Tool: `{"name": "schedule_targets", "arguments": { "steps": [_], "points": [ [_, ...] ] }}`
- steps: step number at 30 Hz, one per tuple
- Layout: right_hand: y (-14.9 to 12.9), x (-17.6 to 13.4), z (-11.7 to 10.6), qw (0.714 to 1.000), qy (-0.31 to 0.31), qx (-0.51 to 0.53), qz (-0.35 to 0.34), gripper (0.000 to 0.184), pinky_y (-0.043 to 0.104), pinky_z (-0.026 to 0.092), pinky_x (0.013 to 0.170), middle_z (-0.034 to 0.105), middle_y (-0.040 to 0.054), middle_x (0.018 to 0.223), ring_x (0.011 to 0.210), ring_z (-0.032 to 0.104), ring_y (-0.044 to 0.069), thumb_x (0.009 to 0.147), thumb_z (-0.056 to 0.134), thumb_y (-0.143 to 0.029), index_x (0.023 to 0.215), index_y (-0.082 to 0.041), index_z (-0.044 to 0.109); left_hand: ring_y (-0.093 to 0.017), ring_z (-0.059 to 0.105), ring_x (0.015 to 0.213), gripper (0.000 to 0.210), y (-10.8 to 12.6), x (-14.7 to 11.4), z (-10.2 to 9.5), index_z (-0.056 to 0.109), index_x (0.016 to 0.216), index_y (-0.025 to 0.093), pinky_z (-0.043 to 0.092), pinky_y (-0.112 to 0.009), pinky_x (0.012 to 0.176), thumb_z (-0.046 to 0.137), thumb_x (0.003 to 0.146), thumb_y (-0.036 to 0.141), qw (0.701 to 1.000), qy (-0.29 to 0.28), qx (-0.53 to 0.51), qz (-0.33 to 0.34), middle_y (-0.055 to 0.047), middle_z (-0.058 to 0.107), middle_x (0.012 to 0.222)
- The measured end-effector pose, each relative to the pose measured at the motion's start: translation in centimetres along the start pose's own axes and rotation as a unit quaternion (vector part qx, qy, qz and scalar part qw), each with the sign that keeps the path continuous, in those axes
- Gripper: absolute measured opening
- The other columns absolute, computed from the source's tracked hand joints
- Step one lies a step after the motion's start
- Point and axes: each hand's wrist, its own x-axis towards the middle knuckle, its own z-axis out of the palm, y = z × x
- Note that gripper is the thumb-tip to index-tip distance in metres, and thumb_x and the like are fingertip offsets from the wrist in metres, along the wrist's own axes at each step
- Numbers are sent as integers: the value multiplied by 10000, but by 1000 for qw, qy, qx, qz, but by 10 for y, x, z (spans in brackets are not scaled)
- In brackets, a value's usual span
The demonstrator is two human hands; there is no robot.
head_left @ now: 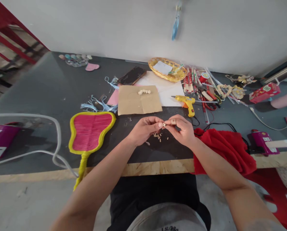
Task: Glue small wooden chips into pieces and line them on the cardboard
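Observation:
My left hand (147, 129) and my right hand (179, 130) meet over the front of the dark tabletop, fingertips pinched together. Between them is a tiny pale piece (164, 124), too small to name, gripped from both sides. Just below my fingers lie several small tan cut pieces (157, 136). Beyond my hands, a sheet of brown paper (136, 104) carries a short row of cream-coloured bits (144, 92). A yellow glue gun (188, 104) lies to the right of the paper, its nozzle pointing left.
A pink and yellow hand fan (91, 131) lies at left, its handle over the table edge. Red cloth (225, 149) sits by my right forearm. Further back are a phone (132, 75), a wicker basket (167, 76), blue tassels (95, 105) and a heap of sticks (190, 80).

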Motion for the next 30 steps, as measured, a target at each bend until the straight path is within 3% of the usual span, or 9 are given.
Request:
{"name": "schedule_targets", "arguments": {
  "steps": [15,30],
  "points": [
    [0,0,-2,999,2,27,36,55,259,529,593,677,47,841,671,610,122,883,649,-235,911,-196,677,-71,498,582,229,0,-1,1,753,805,145,394,-204,551,842,688,321,997,5,68,34,4,629,648],
    [1,0,-4,997,22,29,65,89,288,552,657,690,49,836,750,648,151,896,617,-246,923,-194,683,-82,566,651,215,1,-3,1,760,811,151,447,-200,609,830,708,326,998,7,63,28,-36,714,772]
  ]
}}
